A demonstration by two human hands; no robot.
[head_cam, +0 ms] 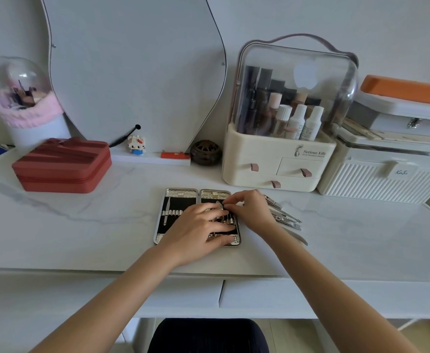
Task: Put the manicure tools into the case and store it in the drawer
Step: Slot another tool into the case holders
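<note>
1. One view only: head cam, worn by the person seated at the white desk (81, 225).
2. Faces forward and down, toward the wall and the mirror (132, 72) behind the desk.
3. Wide-angle: straight edges bow near the frame borders, and the desk spans the full width.
4. Close range: both forearms enter from the bottom, and the open case (173, 200) sits near centre, within arm's reach.
5. No second view, so no overlap.
</note>
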